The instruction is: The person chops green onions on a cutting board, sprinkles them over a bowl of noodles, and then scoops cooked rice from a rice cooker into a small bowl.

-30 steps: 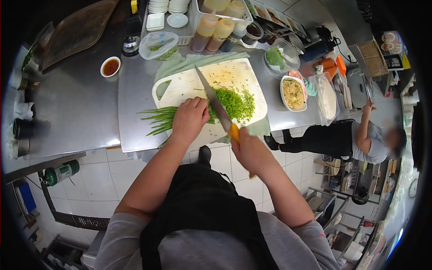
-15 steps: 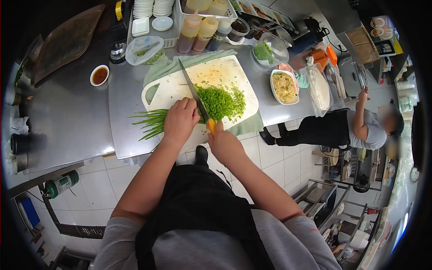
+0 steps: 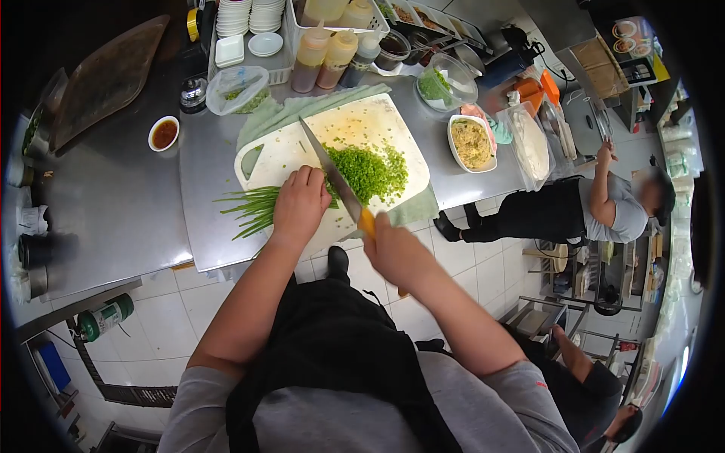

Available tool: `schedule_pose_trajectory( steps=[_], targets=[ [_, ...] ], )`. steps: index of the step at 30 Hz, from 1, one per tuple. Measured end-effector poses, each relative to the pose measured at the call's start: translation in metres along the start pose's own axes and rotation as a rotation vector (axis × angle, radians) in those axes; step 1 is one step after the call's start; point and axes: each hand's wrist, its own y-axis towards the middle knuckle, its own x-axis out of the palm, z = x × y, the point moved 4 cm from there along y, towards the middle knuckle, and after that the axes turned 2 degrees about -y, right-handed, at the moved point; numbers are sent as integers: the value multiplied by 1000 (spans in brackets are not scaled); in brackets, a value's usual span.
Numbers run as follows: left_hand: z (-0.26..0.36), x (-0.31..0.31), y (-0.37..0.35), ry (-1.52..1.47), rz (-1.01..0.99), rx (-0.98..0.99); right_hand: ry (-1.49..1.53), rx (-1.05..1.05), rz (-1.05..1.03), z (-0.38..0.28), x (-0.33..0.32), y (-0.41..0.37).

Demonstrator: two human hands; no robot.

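Observation:
My left hand point(image 3: 300, 205) is closed over a bunch of green onions point(image 3: 251, 210), pressing it on the white cutting board point(image 3: 366, 117). The stalks stick out to the left over the board's edge. In my right hand point(image 3: 396, 251) is a kitchen knife point(image 3: 337, 175), gripped by its yellow handle. Its blade slants up and left over the board, just right of my left fingers. Beside the blade lies a heap of chopped green onion point(image 3: 374, 170). A green cloth point(image 3: 264, 123) is spread beneath the board.
Squeeze bottles point(image 3: 332, 60) and a bag of greens point(image 3: 238, 89) stand behind the board. To the left is a bowl of red sauce point(image 3: 164, 134); to the right, a bowl of yellowish food point(image 3: 473, 143). One person point(image 3: 604, 196) stands at right, another point(image 3: 581, 385) at lower right.
My right hand with the knife has shifted down and right, drawing the blade back. My left hand stays on the green onions. A second person has come into view at lower right.

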Motion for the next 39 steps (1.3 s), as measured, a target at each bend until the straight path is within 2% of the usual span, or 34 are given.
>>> schedule_pose_trajectory(
  steps=[1, 3, 6, 8, 10, 13, 17, 20, 22, 24, 27, 32, 37, 39],
  targets=[
    [0, 0, 2, -1, 3, -1, 15, 31, -34, 2, 15, 0],
    [2, -1, 0, 16, 2, 19, 40, 64, 36, -7, 35, 19],
    [2, -1, 0, 30, 5, 33, 54, 22, 55, -12, 16, 42],
    [2, -1, 0, 28, 4, 34, 70, -2, 52, -10, -1, 30],
    [1, 0, 1, 24, 8, 19, 5, 42, -65, -4, 0, 2],
    [3, 0, -1, 20, 6, 23, 62, 64, 11, -11, 34, 22],
    [2, -1, 0, 23, -6, 26, 102, -14, 16, -11, 3, 32],
    [2, -1, 1, 13, -39, 13, 62, 9, -13, 0, 14, 5],
    [2, 1, 1, -3, -73, 11, 47, 73, -6, -11, 35, 18],
    [4, -1, 1, 26, -40, 23, 96, -9, 63, -11, 37, 41],
    [5, -2, 1, 17, -66, -9, 165, 4, -35, -11, 0, 25],
    [4, 3, 1, 27, -35, 24, 112, 50, 13, -12, 37, 22],
    [9, -1, 1, 64, -37, 67, 242, -85, 120, 0, 29, 53],
    [14, -1, 1, 164, -31, 30, 300, -139, 139, 12, 22, 55]
  ],
)
